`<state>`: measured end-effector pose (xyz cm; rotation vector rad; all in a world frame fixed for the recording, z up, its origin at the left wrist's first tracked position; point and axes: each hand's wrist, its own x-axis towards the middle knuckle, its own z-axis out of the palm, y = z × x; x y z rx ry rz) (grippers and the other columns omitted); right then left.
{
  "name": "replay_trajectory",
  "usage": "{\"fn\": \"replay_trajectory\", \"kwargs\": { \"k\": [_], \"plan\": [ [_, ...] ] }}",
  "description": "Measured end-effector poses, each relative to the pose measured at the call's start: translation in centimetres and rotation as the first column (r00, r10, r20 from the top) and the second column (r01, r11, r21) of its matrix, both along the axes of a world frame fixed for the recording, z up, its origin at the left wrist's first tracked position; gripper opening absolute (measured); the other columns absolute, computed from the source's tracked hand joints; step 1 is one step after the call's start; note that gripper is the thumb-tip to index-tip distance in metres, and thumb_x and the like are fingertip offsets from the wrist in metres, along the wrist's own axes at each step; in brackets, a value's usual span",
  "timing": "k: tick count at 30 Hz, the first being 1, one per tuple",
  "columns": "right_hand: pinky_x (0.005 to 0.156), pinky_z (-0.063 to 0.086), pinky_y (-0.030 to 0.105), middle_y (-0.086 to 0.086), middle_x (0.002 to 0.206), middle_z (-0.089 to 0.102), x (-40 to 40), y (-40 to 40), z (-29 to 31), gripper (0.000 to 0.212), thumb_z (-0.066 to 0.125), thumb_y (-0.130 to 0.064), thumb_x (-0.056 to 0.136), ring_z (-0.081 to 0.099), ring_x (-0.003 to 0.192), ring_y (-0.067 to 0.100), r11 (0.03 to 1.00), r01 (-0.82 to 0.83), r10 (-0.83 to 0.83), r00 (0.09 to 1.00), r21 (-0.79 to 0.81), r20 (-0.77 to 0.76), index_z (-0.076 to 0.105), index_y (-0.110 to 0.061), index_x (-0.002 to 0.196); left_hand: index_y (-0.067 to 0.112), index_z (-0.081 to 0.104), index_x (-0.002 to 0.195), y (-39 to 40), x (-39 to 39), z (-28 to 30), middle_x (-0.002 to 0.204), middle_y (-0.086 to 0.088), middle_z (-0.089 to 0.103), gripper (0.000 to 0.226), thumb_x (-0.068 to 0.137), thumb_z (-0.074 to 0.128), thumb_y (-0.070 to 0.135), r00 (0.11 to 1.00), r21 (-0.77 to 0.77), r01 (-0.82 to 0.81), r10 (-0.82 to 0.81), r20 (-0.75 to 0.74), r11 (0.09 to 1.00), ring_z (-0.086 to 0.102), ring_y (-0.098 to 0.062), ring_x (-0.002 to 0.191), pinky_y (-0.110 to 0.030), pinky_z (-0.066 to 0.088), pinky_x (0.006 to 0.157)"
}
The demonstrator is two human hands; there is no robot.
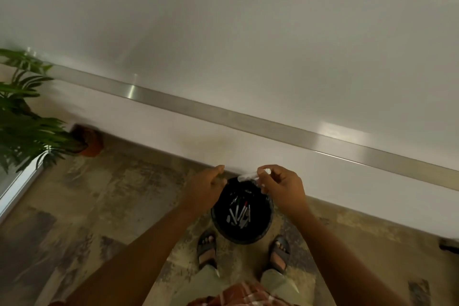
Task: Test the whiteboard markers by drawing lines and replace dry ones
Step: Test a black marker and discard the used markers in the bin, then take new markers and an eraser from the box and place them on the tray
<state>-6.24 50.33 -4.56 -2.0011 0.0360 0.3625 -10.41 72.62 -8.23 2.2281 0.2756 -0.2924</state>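
Your right hand [280, 186] pinches a pale whiteboard marker [249, 176] between thumb and fingertips, the fingers curled round its right end, the barrel pointing left and slightly down; your left hand [205, 187] is held just beside it at the same height, fingers loosely curled, and whether it has hold of anything is too blurred to tell; a small gap separates it from the marker's free end; both hands hang over a round black bin [242, 216] standing on the floor between your sandalled feet [207, 251]; in the bin lie several discarded markers [239, 213], mostly grey, one with a red part; beyond the bin the white wall meets the mottled brown floor [111, 194], and higher up a metal tray rail [248, 119] runs along the bottom edge of the whiteboard [248, 32]; at the far left a leafy plant [22, 117] stands in a brown pot [90, 141] beside the wall.
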Motion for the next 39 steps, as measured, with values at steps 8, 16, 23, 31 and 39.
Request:
{"fn": "replay_trajectory", "kwargs": {
  "k": [8, 16, 23, 31, 39],
  "plan": [
    [0.069, 0.047, 0.023, 0.007, 0.112, 0.073, -1.3, -0.4, -11.1, 0.035, 0.057, -0.037, 0.1, 0.067, 0.091, 0.02, 0.938, -0.223, 0.179, 0.967, -0.267, -0.179, 0.067, -0.021, 0.13, 0.016, 0.054, 0.143, -0.5, -2.6, -5.7, 0.13, -0.006, 0.066, 0.043, 0.104, 0.048, 0.034, 0.973, 0.034, -0.13, 0.134, -0.187, 0.991, 0.064, -0.02, 0.115, -0.027, 0.049, 0.093],
    [0.067, 0.044, 0.026, 0.008, 0.113, 0.071, -2.4, 0.0, -19.3, 0.036, 0.049, -0.033, 0.105, 0.06, 0.083, 0.02, 0.88, -0.337, 0.209, 0.907, -0.335, -0.365, 0.059, -0.022, 0.137, 0.022, 0.021, 0.159, -1.7, -3.6, -12.2, 0.142, 0.0, 0.055, 0.066, 0.103, 0.049, 0.042, 0.9, -0.058, -0.081, 0.048, -0.433, 0.995, 0.056, -0.02, 0.124, -0.034, 0.046, 0.102],
    [0.074, 0.055, 0.039, 0.012, 0.105, 0.07, -2.1, 0.3, -23.6, 0.027, 0.049, -0.022, 0.105, 0.064, 0.082, 0.026, 0.864, -0.298, 0.136, 0.914, -0.405, -0.382, 0.066, -0.012, 0.123, 0.021, 0.006, 0.16, -1.8, -3.1, -15.6, 0.14, -0.001, 0.057, 0.075, 0.102, 0.047, 0.047, 0.89, -0.053, -0.079, 0.047, -0.454, 0.995, 0.057, -0.021, 0.121, -0.034, 0.046, 0.099],
    [0.071, 0.054, 0.035, 0.009, 0.105, 0.071, -4.4, 0.6, -24.2, 0.038, 0.05, -0.032, 0.104, 0.066, 0.09, 0.026, 0.889, -0.208, 0.055, 0.933, -0.408, -0.355, 0.056, -0.018, 0.139, 0.021, 0.018, 0.159, -1.3, -3.3, -16.4, 0.141, -0.003, 0.056, 0.071, 0.101, 0.049, 0.047, 0.871, -0.034, -0.05, 0.027, -0.491, 0.998, 0.054, -0.023, 0.128, -0.038, 0.043, 0.105],
    [0.073, 0.056, 0.03, 0.008, 0.123, 0.069, -5.0, -1.0, -21.1, 0.041, 0.052, -0.034, 0.102, 0.068, 0.1, 0.024, 0.912, -0.084, -0.068, 0.934, -0.401, -0.35, 0.055, -0.021, 0.142, 0.023, 0.018, 0.159, -2.1, -1.0, -13.0, 0.137, 0.001, 0.06, 0.067, 0.103, 0.047, 0.046, 0.901, -0.007, 0.092, -0.086, -0.426, 0.996, 0.061, -0.021, 0.117, -0.043, 0.05, 0.102]
  ]
}}
